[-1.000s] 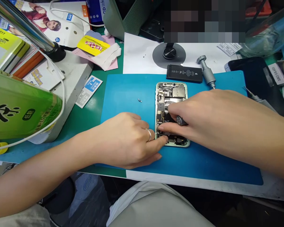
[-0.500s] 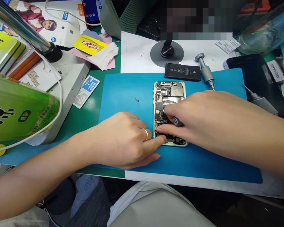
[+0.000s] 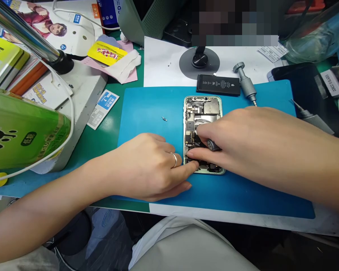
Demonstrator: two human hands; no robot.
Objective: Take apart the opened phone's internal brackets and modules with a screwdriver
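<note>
An opened smartphone [image 3: 211, 108] lies face up in the middle of the blue mat [image 3: 147, 109], its circuit boards and metal parts exposed. My left hand [image 3: 155, 169], with a ring on one finger, reaches in from the left. Its index fingertip rests on the phone's lower part; the thumb is apart below, over the mat. From the right, my right hand [image 3: 243, 139] covers the phone's right side with fingers closed round a dark tool [image 3: 214, 145]. Only the tool's rounded, marked end shows; its tip is hidden. Tiny metal pieces [image 3: 164, 118] lie left of the phone.
Behind the phone lie a black battery [image 3: 218, 85] and a grey screwdriver [image 3: 245, 84]. Another screwdriver [image 3: 312, 118] is at the right, partly behind my forearm. A round stand base [image 3: 186, 66] sits at the back. A green container [image 3: 22, 131] and a white cable [image 3: 72, 116] are left.
</note>
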